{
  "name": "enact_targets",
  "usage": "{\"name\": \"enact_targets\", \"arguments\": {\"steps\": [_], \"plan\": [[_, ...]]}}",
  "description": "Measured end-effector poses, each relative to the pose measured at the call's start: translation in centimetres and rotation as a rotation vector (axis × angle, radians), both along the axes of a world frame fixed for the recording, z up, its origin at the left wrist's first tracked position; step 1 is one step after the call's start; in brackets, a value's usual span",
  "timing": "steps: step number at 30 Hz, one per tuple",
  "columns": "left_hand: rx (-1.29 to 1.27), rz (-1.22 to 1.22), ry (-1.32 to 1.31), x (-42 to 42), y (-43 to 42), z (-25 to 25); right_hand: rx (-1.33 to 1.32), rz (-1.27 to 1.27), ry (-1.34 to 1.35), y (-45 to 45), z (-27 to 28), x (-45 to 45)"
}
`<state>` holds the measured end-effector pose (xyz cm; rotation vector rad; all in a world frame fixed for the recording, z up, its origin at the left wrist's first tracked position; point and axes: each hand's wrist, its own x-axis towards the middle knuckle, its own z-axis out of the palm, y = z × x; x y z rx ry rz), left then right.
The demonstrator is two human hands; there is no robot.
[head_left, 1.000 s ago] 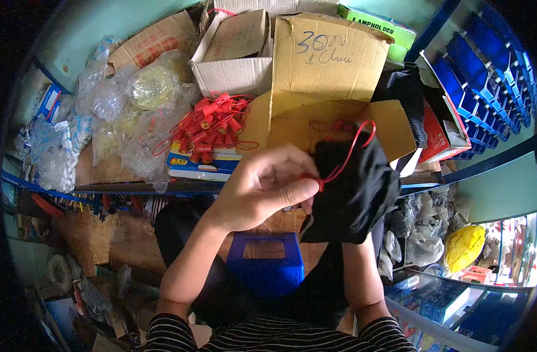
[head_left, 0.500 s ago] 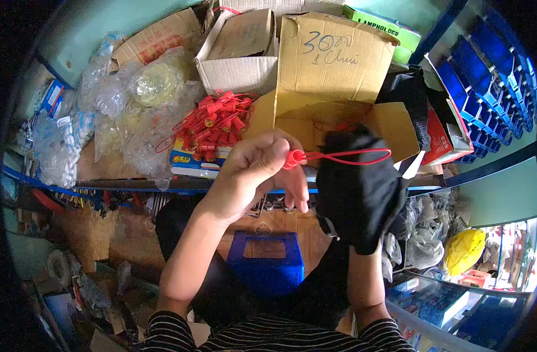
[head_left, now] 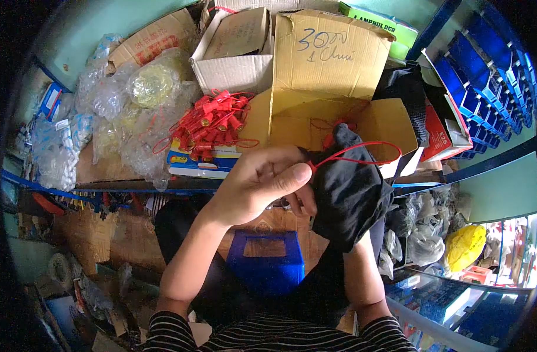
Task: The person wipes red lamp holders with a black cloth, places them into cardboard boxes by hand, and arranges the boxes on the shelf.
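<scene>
My left hand (head_left: 265, 183) is closed on a small red lamp holder, thumb pressed over it, so only a bit of its red body shows. Its red wire loop (head_left: 392, 146) stretches to the right across a black cloth (head_left: 353, 202). That cloth covers my right hand (head_left: 358, 246), whose fingers are hidden beneath it, and it touches the lamp holder beside my left fingertips. Behind my left hand, a pile of red lamp holders (head_left: 213, 120) with wire loops lies on a blue and white box (head_left: 192, 167). More red pieces lie in the open cardboard box (head_left: 333, 58).
Clear plastic bags (head_left: 139, 105) crowd the shelf's left side. A white carton (head_left: 233, 70) and a green box (head_left: 380, 29) stand at the back. Blue bins (head_left: 485, 82) hang at right. A blue stool (head_left: 265, 264) stands below, between my legs.
The cloth has moved slightly left and up against the lamp holder, covering most of it. My left hand has shifted a little right, and the wire loop now stands wider and higher.
</scene>
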<state>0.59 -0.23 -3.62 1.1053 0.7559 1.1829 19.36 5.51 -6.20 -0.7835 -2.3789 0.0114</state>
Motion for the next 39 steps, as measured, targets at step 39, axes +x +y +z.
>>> {"name": "enact_targets", "arguments": {"steps": [39], "plan": [[0.338,0.488,0.076,0.0,0.2,-0.4,-0.292,0.388,0.253,0.6,-1.3,-2.2]]}}
